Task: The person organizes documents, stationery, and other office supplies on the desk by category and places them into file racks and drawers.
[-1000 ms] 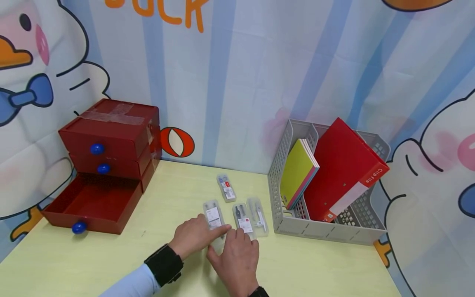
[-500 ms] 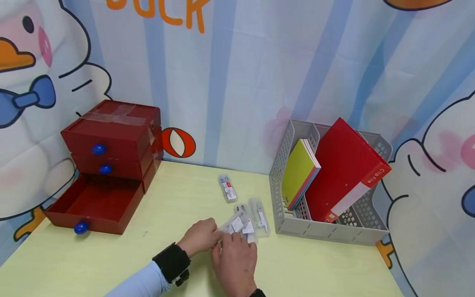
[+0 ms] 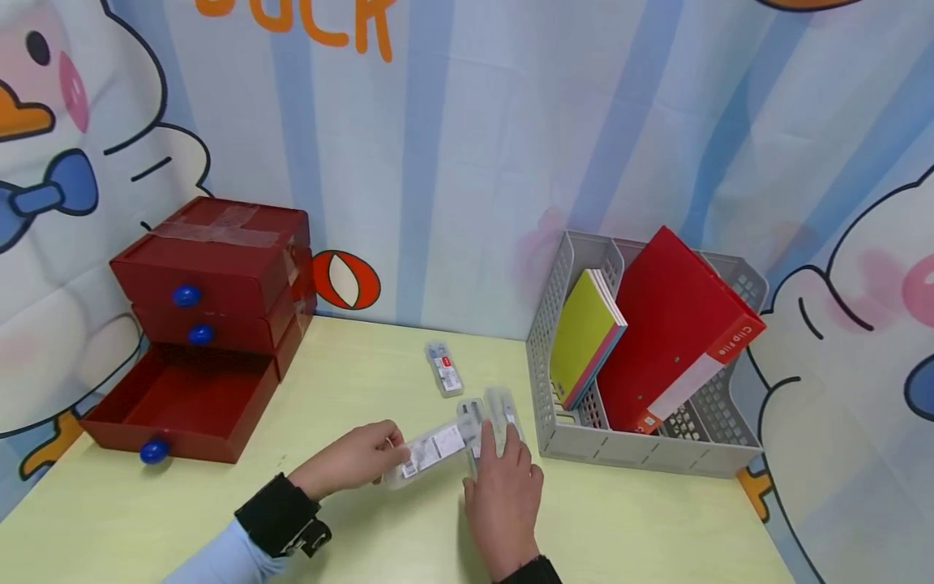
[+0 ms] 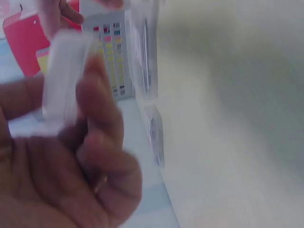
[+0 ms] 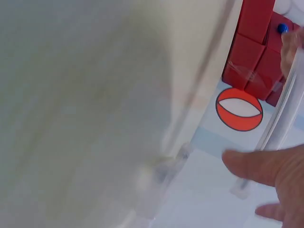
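My left hand pinches one end of a clear plastic case with a white label, holding it slanted above the table. The left wrist view shows this case blurred between thumb and fingers. My right hand has its fingers extended at the near ends of two more clear cases, a left one and a right one, partly covering both. In the right wrist view, the right thumb reaches out near the held case. Farther back, a smaller clear case with a red-and-white label lies alone.
A dark red drawer unit with blue knobs stands at left, its bottom drawer pulled out. At right, a grey perforated file holder contains a red clip file and yellow-covered notebooks. A printed curtain hangs behind the table.
The left hand has picked up the leftmost case from the table, swung it over the others, then drawn back left with it. The right hand has moved right, away from that case.
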Demonstrator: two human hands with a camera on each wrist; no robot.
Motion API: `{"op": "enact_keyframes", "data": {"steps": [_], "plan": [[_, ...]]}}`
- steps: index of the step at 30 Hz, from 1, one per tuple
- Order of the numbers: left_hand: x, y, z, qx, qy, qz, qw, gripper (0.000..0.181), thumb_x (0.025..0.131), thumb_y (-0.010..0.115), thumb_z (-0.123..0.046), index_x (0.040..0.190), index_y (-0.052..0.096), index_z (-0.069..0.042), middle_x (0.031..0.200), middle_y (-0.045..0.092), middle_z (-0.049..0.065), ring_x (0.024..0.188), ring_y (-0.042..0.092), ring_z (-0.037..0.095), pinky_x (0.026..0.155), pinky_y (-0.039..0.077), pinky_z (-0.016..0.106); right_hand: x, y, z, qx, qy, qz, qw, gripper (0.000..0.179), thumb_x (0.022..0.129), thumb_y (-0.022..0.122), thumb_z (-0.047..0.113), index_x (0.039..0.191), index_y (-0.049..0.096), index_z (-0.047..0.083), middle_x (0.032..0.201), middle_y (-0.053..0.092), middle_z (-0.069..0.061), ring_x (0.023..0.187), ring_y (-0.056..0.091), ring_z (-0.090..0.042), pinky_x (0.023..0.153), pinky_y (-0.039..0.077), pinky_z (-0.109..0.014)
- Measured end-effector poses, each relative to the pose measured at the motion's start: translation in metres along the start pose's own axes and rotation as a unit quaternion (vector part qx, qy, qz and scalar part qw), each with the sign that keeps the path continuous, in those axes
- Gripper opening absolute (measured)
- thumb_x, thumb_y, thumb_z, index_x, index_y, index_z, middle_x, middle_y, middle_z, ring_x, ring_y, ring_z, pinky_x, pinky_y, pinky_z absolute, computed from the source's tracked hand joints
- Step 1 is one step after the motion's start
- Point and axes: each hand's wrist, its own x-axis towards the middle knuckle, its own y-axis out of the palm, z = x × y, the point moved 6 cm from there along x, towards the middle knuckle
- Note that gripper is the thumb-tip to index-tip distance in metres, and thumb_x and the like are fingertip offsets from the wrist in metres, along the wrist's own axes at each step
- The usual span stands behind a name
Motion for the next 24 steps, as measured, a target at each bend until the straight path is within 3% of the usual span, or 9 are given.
{"op": "enact_keyframes", "data": {"steps": [4, 7, 10, 13, 15, 19, 24], "plan": [[-0.003, 0.003, 0.004, 0.001, 0.018, 0.074, 0.9971, 0.013, 0.099, 0.061, -0.02, 0.103, 0.058, -0.009, 0.083, 0.057, 0.006, 0.069, 0.052, 0.019, 0.059, 0.034, 0.032, 0.001, 0.0, 0.001, 0.002, -0.035, 0.002, 0.9994, 0.074, 0.066, 0.092, 0.03, 0.132, 0.062, 0.015, 0.139, 0.047, -0.025, 0.119, 0.051, -0.04, 0.091, 0.043, -0.059], [-0.002, 0.007, 0.004, 0.041, 0.05, 0.085, 0.9943, 0.019, 0.096, 0.066, -0.024, 0.106, 0.059, -0.01, 0.086, 0.059, 0.003, 0.073, 0.053, 0.018, 0.062, 0.038, 0.032, -0.001, 0.0, 0.004, -0.003, -0.052, 0.009, 0.9986, 0.065, 0.065, 0.092, 0.032, 0.123, 0.067, 0.017, 0.136, 0.051, -0.023, 0.117, 0.053, -0.04, 0.092, 0.042, -0.061], [0.0, 0.011, 0.001, 0.108, 0.088, 0.056, 0.9887, 0.037, 0.087, 0.076, -0.032, 0.113, 0.063, -0.008, 0.095, 0.063, 0.0, 0.082, 0.054, 0.016, 0.071, 0.046, 0.035, -0.003, 0.002, 0.005, -0.002, -0.054, 0.019, 0.9983, 0.063, 0.066, 0.091, 0.037, 0.121, 0.068, 0.016, 0.134, 0.053, -0.023, 0.117, 0.054, -0.04, 0.093, 0.041, -0.062], [-0.001, 0.011, -0.003, 0.18, 0.115, 0.012, 0.9768, 0.051, 0.078, 0.084, -0.036, 0.117, 0.066, -0.007, 0.099, 0.06, -0.002, 0.086, 0.052, 0.016, 0.078, 0.046, 0.037, -0.005, 0.002, 0.008, 0.004, -0.057, 0.023, 0.9981, 0.065, 0.067, 0.09, 0.04, 0.122, 0.067, 0.015, 0.133, 0.054, -0.022, 0.117, 0.055, -0.039, 0.093, 0.041, -0.062], [-0.002, 0.008, -0.005, 0.223, 0.123, -0.018, 0.967, 0.05, 0.077, 0.085, -0.036, 0.114, 0.069, -0.007, 0.095, 0.057, -0.002, 0.086, 0.05, 0.016, 0.077, 0.044, 0.037, -0.005, 0.001, 0.009, 0.008, -0.056, 0.021, 0.9982, 0.068, 0.066, 0.09, 0.041, 0.124, 0.066, 0.014, 0.132, 0.055, -0.021, 0.116, 0.056, -0.038, 0.093, 0.042, -0.061], [-0.005, -0.009, 0.0, 0.26, 0.081, -0.065, 0.9601, 0.05, 0.078, 0.084, -0.037, 0.114, 0.07, -0.006, 0.093, 0.053, -0.001, 0.087, 0.047, 0.018, 0.077, 0.041, 0.037, -0.005, -0.001, 0.007, 0.018, -0.041, 0.012, 0.9989, 0.069, 0.067, 0.089, 0.04, 0.125, 0.064, 0.011, 0.128, 0.058, -0.02, 0.112, 0.058, -0.038, 0.092, 0.043, -0.059], [-0.016, -0.051, 0.012, 0.274, 0.019, -0.13, 0.9527, 0.057, 0.083, 0.078, -0.041, 0.122, 0.065, -0.002, 0.099, 0.058, 0.006, 0.089, 0.05, 0.023, 0.08, 0.045, 0.043, -0.004, 0.0, 0.003, 0.027, -0.024, 0.005, 0.9993, 0.062, 0.07, 0.088, 0.038, 0.12, 0.067, 0.008, 0.124, 0.06, -0.022, 0.109, 0.059, -0.039, 0.091, 0.043, -0.059]]}}
